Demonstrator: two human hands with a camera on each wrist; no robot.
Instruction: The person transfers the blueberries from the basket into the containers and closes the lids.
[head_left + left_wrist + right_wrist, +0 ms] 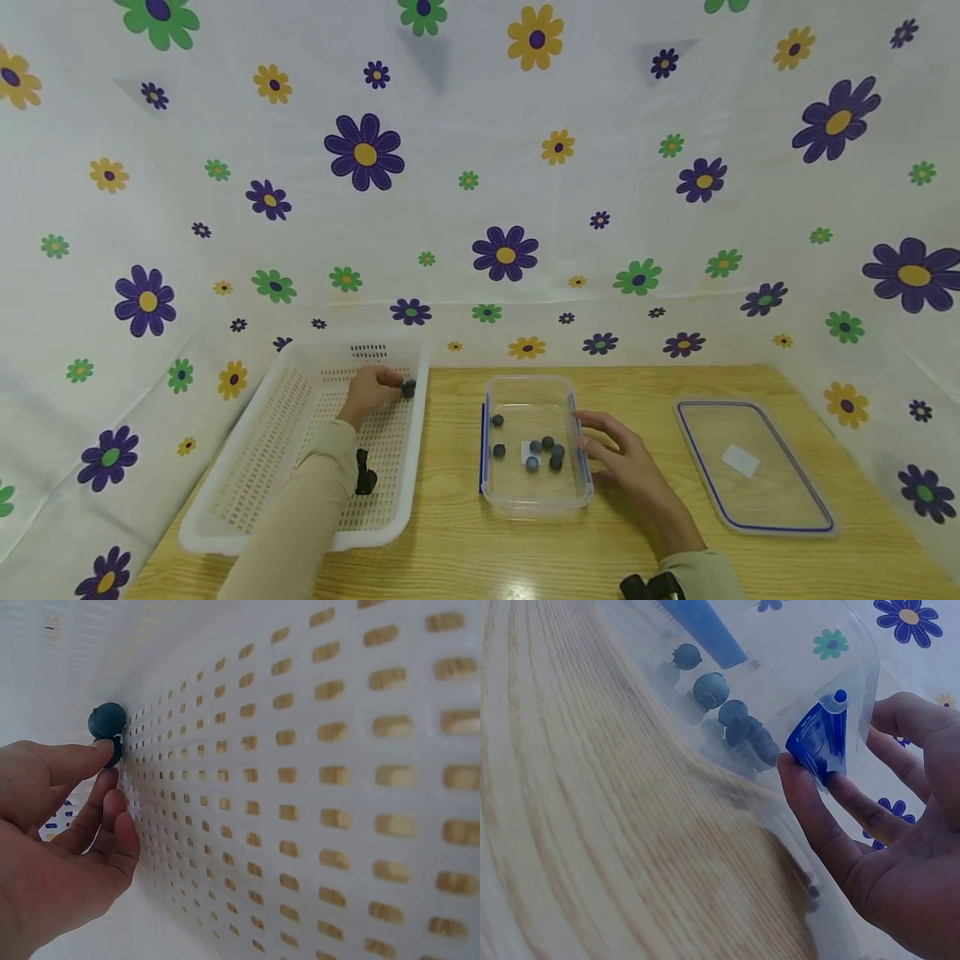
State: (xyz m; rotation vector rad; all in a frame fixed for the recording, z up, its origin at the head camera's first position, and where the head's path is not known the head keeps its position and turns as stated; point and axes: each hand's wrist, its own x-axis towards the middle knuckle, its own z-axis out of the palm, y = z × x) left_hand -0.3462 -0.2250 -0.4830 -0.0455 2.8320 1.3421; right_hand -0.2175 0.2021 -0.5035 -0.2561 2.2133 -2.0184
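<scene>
Inside the white basket, my left hand pinches a dark blueberry between thumb and fingertips, close to the perforated wall. Another blueberry sits right beside it. My right hand touches the right side of the clear plastic container; its spread fingertips rest at the wall and blue clip. Several blueberries lie on the container's bottom, most of them grouped toward the right and two along the left.
A black strap-like object lies in the basket near my left forearm. To the right, the clear lid with a blue seal lies flat on the wooden table. Flower-printed cloth encloses the back and sides.
</scene>
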